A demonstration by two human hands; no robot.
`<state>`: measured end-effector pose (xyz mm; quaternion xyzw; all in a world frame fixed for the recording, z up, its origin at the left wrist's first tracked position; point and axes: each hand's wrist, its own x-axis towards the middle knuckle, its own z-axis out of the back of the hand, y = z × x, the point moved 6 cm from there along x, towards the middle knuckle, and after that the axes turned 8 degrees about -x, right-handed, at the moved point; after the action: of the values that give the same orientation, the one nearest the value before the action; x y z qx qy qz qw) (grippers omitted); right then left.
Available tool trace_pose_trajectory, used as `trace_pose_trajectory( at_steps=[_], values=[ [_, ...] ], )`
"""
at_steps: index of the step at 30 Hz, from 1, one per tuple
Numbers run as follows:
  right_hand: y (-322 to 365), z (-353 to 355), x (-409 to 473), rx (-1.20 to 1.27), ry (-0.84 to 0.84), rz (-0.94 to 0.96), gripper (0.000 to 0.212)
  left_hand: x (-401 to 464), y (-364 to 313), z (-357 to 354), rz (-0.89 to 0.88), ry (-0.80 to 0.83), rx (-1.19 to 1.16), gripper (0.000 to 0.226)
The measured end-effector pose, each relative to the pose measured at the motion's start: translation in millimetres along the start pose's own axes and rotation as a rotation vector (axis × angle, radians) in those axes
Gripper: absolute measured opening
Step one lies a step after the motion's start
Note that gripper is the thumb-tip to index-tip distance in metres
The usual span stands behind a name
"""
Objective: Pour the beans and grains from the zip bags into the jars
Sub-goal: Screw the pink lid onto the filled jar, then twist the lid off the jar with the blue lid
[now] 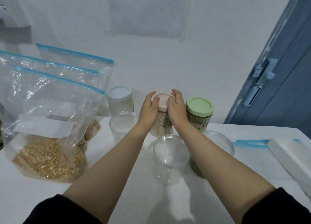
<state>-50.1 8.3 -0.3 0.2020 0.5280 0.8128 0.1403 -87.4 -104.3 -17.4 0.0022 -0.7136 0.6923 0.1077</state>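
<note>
Here, round pink lid point(159, 101), grain-filled jar point(161, 125).

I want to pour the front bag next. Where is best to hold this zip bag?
Probably grip the front zip bag at its blue zip strip, coming from above: it stands upright with yellow grains heavy at the bottom, and the top edge is free.

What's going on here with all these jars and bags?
A person is moving beans and grains from zip bags into jars. Both hands, left hand and right hand, are around the pink-lidded jar, which already holds pale grain. Beside it stands a green-lidded jar, also filled. A blue-lidded jar and an open clear jar look empty. Three zip bags at the left hold yellowish grain.
</note>
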Motion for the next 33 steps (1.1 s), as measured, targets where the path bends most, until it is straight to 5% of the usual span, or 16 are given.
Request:
trace_pose_trajectory(
  at_steps=[8, 17, 24, 28, 33],
  values=[
    [54.6, -3.6, -15.7, -0.123, -0.072, 0.311, 0.044, -13.1, -63.9, 19.2, -0.309, -0.138, 0.092, 0.041],
    [93.3, -76.2, -15.6, 0.028, -0.013, 0.147, 0.045, 29.7, -76.9, 97.1, -0.226, -0.19, 0.264, 0.042],
    [75.7, -134.1, -1.0, -0.178, 0.172, -0.038, 0.052, 47.0, -39.4, 133.0, -0.203, -0.125, 0.471, 0.042],
    [62.5, -148.5, -2.1, -0.249, 0.319, -0.073, 0.053, 46.1, -25.6, 140.5, -0.26, -0.077, 0.412, 0.04],
    [58.9, -143.8, 0.1, -0.27, 0.277, -0.031, 0.046, 39.4, -8.4, 148.1, -0.202, -0.108, 0.269, 0.049]
  ],
)
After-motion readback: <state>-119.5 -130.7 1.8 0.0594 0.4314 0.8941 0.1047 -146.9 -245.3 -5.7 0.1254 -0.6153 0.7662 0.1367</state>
